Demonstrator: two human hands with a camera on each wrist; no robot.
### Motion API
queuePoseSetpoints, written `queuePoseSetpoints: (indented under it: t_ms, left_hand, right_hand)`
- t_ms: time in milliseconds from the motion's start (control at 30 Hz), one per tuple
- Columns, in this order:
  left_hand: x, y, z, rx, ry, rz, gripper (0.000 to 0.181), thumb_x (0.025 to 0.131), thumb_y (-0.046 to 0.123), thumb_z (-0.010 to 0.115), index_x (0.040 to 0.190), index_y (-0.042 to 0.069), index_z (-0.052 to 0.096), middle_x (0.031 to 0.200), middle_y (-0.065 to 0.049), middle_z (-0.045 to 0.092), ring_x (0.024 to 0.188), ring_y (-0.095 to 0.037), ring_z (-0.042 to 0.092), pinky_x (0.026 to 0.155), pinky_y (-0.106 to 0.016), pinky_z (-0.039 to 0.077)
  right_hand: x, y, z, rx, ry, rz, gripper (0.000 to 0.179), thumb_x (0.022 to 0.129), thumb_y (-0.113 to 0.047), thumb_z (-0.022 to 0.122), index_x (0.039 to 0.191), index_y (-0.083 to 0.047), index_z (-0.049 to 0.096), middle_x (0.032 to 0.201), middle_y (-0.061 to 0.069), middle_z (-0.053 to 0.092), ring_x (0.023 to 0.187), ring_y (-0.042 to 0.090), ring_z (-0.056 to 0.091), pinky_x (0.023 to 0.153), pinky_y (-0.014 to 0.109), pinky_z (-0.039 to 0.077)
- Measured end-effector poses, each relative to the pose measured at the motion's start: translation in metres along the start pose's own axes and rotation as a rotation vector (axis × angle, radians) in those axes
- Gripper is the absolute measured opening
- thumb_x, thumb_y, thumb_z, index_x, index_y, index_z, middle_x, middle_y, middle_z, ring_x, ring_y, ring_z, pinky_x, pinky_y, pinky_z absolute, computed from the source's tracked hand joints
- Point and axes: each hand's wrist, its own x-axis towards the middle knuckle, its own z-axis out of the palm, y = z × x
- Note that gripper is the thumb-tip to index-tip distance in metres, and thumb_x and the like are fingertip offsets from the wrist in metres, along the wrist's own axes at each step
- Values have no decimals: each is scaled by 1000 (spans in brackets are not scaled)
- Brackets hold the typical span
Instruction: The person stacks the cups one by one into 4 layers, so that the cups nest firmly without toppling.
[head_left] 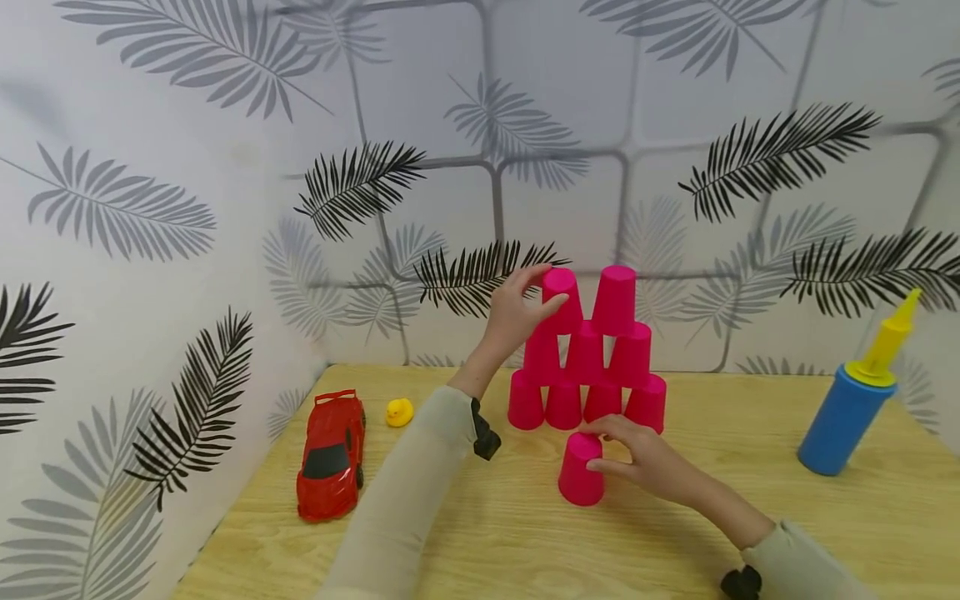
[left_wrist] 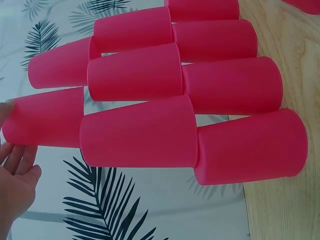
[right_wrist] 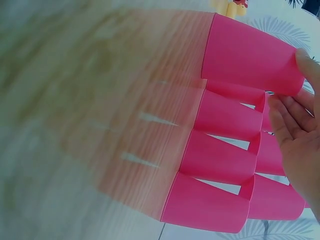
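Upside-down pink cups form a stepped stack: a bottom row (head_left: 527, 402) of several, three in the middle row (head_left: 585, 354), and two on top. My left hand (head_left: 517, 312) holds the upper-left cup (head_left: 562, 304) near its closed end, thumb on one side and fingers on the other; in the left wrist view that cup (left_wrist: 47, 117) lines up with the row beneath. Beside it stands the other top cup (head_left: 617, 300). In front of the stack, my right hand (head_left: 645, 458) grips a single upside-down cup (head_left: 580, 475) between thumb and fingers, close over the table.
On the left of the wooden table (head_left: 495, 533) lie a red toy car (head_left: 330, 458) and a small yellow rubber duck (head_left: 399, 412). A blue and yellow hand pump (head_left: 847, 417) stands at the right. A leaf-patterned wall (head_left: 450, 200) rises close behind the stack.
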Motion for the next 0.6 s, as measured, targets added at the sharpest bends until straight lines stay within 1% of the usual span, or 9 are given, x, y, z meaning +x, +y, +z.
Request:
queuePoseSetpoints:
  t_ms: [67, 200, 333, 467, 533, 600]
  left_hand:
    - [2, -1, 1, 3, 0, -13, 51, 87, 23, 74, 132, 5, 58, 121, -12, 66, 111, -25, 62, 97, -44, 53]
    - [8, 0, 3, 14, 12, -73, 50, 88, 26, 74, 131, 6, 58, 120, -11, 69, 110, -25, 64, 97, -42, 54]
    - [10, 1, 6, 20, 23, -134, 48, 88, 28, 74, 129, 8, 59, 117, -10, 70, 110, -26, 65, 94, -38, 55]
    - [10, 2, 10, 30, 17, -152, 47, 89, 28, 73, 129, 9, 58, 117, -9, 70, 110, -24, 65, 91, -34, 55]
    - [8, 2, 11, 30, 6, -151, 50, 89, 27, 72, 132, 8, 56, 121, -9, 69, 112, -24, 64, 93, -35, 55]
    - [6, -1, 11, 1, 2, -165, 55, 89, 28, 72, 136, 7, 52, 127, -10, 66, 117, -24, 62, 97, -38, 54]
  right_hand:
    - [0, -1, 0, 3, -5, 11, 44, 78, -14, 80, 119, -8, 64, 110, 1, 68, 96, 8, 61, 80, 34, 60]
    - [2, -1, -2, 4, -13, 30, 44, 79, -16, 80, 119, -8, 64, 110, 0, 68, 96, 8, 61, 81, 34, 60]
    - [2, 1, -1, 2, -16, 36, 44, 80, -20, 79, 120, -9, 65, 111, 0, 68, 95, 8, 61, 81, 33, 60]
    - [0, 3, 0, 3, -24, 40, 43, 82, -24, 78, 121, -10, 64, 111, 0, 68, 95, 7, 60, 80, 32, 60]
    - [-1, 3, 1, 4, -28, 37, 43, 83, -25, 77, 121, -10, 64, 111, 1, 68, 95, 8, 60, 80, 32, 60]
    - [-2, 4, 1, 2, -27, 31, 42, 84, -26, 76, 121, -10, 64, 111, 1, 68, 96, 8, 61, 81, 30, 60]
